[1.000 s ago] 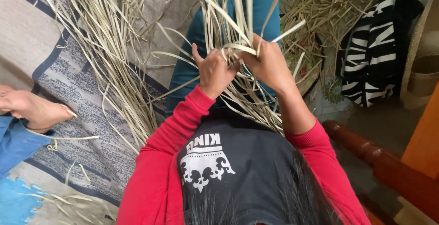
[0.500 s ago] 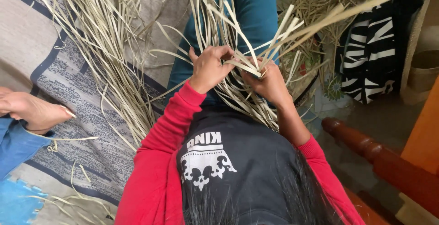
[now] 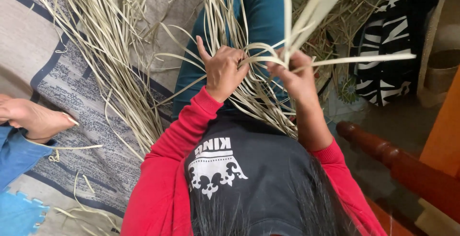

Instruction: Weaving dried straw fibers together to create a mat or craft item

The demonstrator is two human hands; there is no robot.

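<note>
Here both hands work pale leaf strips (image 3: 261, 94) over the lap — left hand (image 3: 223, 70) pinching a looped strip, right hand (image 3: 294, 73) gripping upright strips beside it.

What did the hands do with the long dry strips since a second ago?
The right hand rose a little and pulled its pale leaf strips from slanting off to the right to almost straight up, with one strip now sticking out sideways. The left hand kept its grip on the bundle, barely moving. The loose strips on the mat and the other person's foot stayed put.
</note>
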